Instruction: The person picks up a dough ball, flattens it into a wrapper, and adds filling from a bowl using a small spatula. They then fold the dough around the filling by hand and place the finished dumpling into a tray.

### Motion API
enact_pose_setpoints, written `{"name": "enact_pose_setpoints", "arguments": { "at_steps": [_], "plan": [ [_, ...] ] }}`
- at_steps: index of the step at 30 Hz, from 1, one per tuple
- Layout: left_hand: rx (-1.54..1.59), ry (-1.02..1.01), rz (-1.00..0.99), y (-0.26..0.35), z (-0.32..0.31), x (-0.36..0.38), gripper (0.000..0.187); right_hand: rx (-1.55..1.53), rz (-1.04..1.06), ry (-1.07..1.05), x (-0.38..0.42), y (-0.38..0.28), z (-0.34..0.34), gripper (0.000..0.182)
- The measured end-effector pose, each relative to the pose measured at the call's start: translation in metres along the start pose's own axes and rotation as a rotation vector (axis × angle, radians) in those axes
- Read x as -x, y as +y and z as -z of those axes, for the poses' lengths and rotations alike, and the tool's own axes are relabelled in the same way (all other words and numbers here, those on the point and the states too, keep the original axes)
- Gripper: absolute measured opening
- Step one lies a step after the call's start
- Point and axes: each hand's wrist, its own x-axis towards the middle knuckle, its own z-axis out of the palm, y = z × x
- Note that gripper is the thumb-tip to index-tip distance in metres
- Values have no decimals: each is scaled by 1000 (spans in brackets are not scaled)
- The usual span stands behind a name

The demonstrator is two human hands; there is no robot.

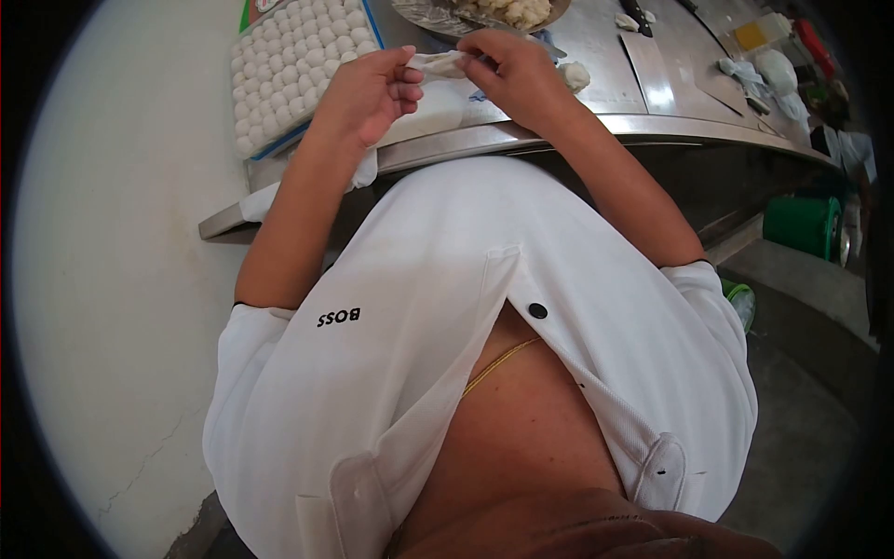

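Observation:
My left hand (370, 91) and my right hand (515, 76) are raised over the near edge of the metal table. Stretched between their fingertips is a soft white piece (438, 63), which looks like dough, with a darker beige patch in its middle. Each hand pinches one end of it between thumb and fingers. Below the hands lies a white slab or board (430, 114), partly covered by them. A metal bowl (419, 17) of pale, lumpy filling (507, 9) stands just beyond. Beside my right wrist sits a small white lump (575, 76).
To the left, a blue-edged tray (298, 70) carries rows of white balls. On the metal table (596, 56) at right lie a black-handled knife (643, 61), a plastic container (762, 33) and white bags (780, 79). A green bucket (801, 226) stands below. A wall (121, 233) closes the left side.

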Motion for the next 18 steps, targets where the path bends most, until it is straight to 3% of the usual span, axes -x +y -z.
{"name": "enact_pose_setpoints", "arguments": {
  "at_steps": [5,10,13,18],
  "plan": [
    [48,-17,30,-8,-16,12,22,-125,-62,27,-1,4,2,19],
    [-85,-193,-266,-15,-25,11,39,-157,-78,28,0,5,2,18],
    [-249,-99,-421,-20,-30,11,38,-119,-91,3,0,2,4,19],
    [-302,-65,-468,-23,-30,11,37,-182,-51,68,1,-3,5,21]
  ]
}}
